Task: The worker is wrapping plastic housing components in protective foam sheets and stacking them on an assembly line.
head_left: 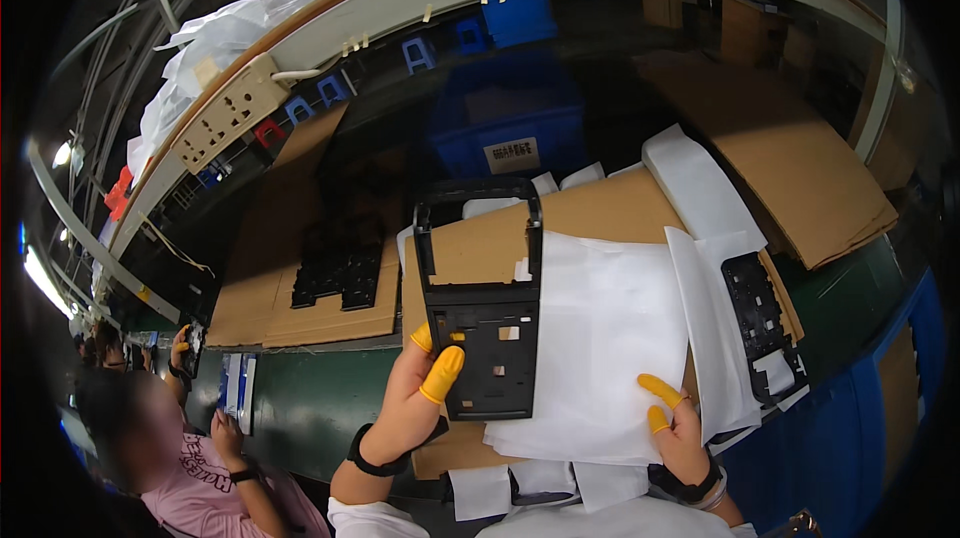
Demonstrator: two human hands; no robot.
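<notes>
Left hand point(415, 393) holds an upright black plastic frame point(482, 303) with cut-outs.

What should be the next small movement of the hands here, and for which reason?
Probably lay the black plastic frame down onto the white foam sheet. The left hand holds the frame upright at the sheet's left edge, while the right hand rests its capped fingertips on the sheet's lower right corner, pinning it flat.

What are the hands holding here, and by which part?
The left hand grips the black plastic frame panel by its lower left edge. The right hand only presses on the white foam sheet.
</notes>
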